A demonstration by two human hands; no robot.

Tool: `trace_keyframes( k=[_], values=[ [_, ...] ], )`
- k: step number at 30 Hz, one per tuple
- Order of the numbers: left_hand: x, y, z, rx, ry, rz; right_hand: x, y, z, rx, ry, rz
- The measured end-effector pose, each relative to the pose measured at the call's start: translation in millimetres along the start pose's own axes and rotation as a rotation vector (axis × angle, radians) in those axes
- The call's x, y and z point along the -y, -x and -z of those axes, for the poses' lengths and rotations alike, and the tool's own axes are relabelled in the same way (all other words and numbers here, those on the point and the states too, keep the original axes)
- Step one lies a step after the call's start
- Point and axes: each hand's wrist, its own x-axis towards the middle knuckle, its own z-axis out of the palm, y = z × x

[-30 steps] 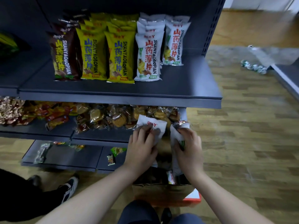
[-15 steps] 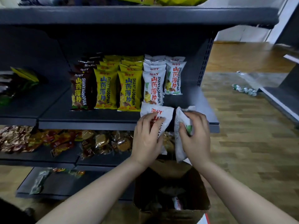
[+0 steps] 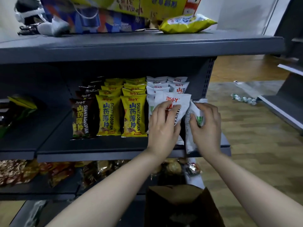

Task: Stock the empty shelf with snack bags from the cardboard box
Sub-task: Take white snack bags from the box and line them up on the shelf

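Head view looks down at a grey shelf (image 3: 101, 145) that carries rows of upright snack bags: brown bags (image 3: 82, 117) at the left, 2 rows of yellow bags (image 3: 120, 115) beside them, and white bags (image 3: 165, 86) at the right. The left hand (image 3: 162, 128) grips a white snack bag (image 3: 173, 102) with its fingers curled over the front, holding it tilted just in front of the white rows. The right hand (image 3: 205, 126) clasps a second white bag (image 3: 193, 122), turned edge-on, at the right end of the shelf. Below the arms, the cardboard box (image 3: 178, 205) stands open on the wooden floor (image 3: 255, 161); its contents are too dark to tell.
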Motion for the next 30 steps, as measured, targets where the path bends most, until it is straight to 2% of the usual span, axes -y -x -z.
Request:
trace_keyframes(
  k=[9,17,25,30],
  values=[
    [-6,-34,-55,-0.013,-0.028,0.044,-50,-48,-15,0.027,0.015,-0.019],
    [-2,-48,-120,0.023,-0.101,0.106,-100,-80,-17,0.103,0.021,-0.140],
    [30,-74,-170,0.140,-0.227,0.162,-127,-96,-33,0.133,0.033,-0.142],
    [48,-77,-184,0.078,-0.271,0.133,-134,-102,-45,0.124,-0.021,-0.120]
  ],
)
